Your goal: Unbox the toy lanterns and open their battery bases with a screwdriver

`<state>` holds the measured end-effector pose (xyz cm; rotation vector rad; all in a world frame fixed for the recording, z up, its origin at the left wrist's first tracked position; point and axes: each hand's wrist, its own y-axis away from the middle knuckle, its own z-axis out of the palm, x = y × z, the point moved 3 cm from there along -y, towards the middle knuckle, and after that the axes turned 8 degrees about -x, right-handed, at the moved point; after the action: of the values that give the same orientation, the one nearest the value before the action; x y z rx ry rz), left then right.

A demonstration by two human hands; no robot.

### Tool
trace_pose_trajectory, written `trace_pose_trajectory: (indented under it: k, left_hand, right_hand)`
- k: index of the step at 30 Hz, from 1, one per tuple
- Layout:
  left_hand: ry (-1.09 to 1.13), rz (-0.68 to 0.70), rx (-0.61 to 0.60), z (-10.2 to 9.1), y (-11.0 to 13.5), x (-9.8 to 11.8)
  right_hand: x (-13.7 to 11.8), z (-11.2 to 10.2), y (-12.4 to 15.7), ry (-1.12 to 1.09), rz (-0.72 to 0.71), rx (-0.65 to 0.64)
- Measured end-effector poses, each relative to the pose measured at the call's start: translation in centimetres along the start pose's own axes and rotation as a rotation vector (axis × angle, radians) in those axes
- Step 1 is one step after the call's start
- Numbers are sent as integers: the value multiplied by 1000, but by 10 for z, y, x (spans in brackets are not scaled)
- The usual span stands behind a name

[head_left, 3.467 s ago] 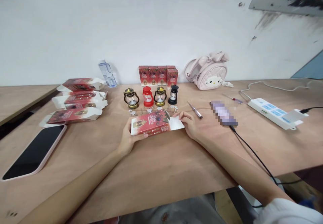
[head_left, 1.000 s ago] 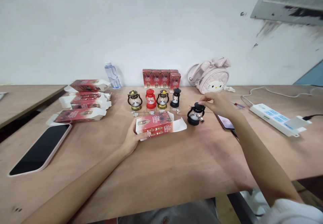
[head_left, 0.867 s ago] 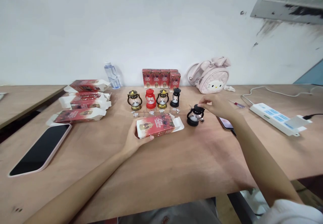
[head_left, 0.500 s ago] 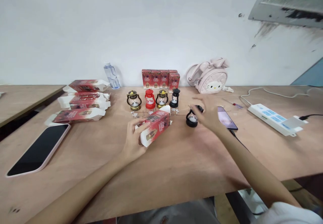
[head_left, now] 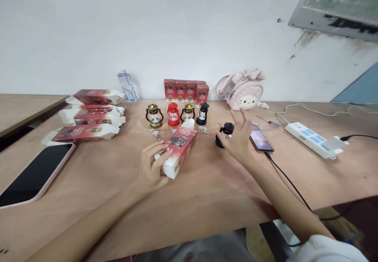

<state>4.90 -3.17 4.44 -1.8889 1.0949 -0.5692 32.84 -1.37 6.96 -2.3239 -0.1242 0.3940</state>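
Observation:
My left hand (head_left: 152, 165) is closed around a red and white cardboard box (head_left: 180, 140), which lies tilted above the table with a white flap sticking out at its far end. My right hand (head_left: 239, 142) is beside a small black lantern (head_left: 228, 127), fingers spread and raised. Its thumb overlaps the lantern's side; whether it touches I cannot tell. Behind the box stand a bronze lantern (head_left: 154, 116), a red lantern (head_left: 173, 115), a second bronze lantern (head_left: 188, 112) and another black lantern (head_left: 202, 114). Small metal-looking pieces (head_left: 156, 134) lie before them.
Flattened red boxes (head_left: 88, 132) are stacked at the left, above a large phone (head_left: 38, 173). Closed red boxes (head_left: 180, 91), a water bottle (head_left: 127, 85) and a pink bag (head_left: 243, 93) stand by the wall. Rightward are a phone (head_left: 260, 138), a screwdriver (head_left: 270, 122) and a power strip (head_left: 313, 138).
The box in my left hand has turned, bringing its upper face into fuller view, and its near end has dropped slightly. My right hand has come down beside the black lantern, fingers pointing more upward.

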Motion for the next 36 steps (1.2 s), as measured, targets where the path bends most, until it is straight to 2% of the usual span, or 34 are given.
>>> trace_pose_trajectory:
  k: [3, 5, 7, 10, 16, 18, 20, 23, 24, 25, 28, 30, 33, 36]
  left_hand:
    - [9, -30, -23, 2, 1, -2]
    - [17, -17, -30, 3, 2, -2]
    - [22, -2, -16, 4, 2, -2]
    - [26, 12, -3, 4, 3, -1]
    - [10, 25, -6, 2, 0, 1]
    - [2, 35, -15, 2, 0, 2]
    - [0, 34, -23, 2, 1, 2]
    - [1, 18, -31, 3, 3, 1]
    - [-1, 18, -35, 3, 3, 1]
    - [-5, 22, -38, 4, 3, 2]
    - [-17, 49, -51, 4, 0, 4]
    - [-20, 54, -52, 3, -1, 5]
    - [-23, 40, -37, 2, -2, 4]
    - [-26, 41, -43, 3, -2, 4]
  right_hand:
    - [35, 4, -19, -126, 160, -412]
    - [50, 8, -27, -214, 237, -519]
    - [58, 9, -34, -263, 278, -473]
    - [56, 12, -41, -283, 263, -401]
    - [41, 18, -38, -234, 219, -510]
    - [41, 18, -32, -241, 215, -492]
    - [45, 16, -21, -231, 211, -394]
    - [54, 10, 4, -248, 232, -178]
    - [57, 9, 15, -265, 238, -152]
    - [60, 9, 24, -278, 230, -179]
    - [62, 14, 47, -324, 110, -441]
    - [61, 15, 54, -361, 24, -554]
    - [63, 12, 55, -413, -11, -555]
    - [66, 8, 55, -426, 81, -478]
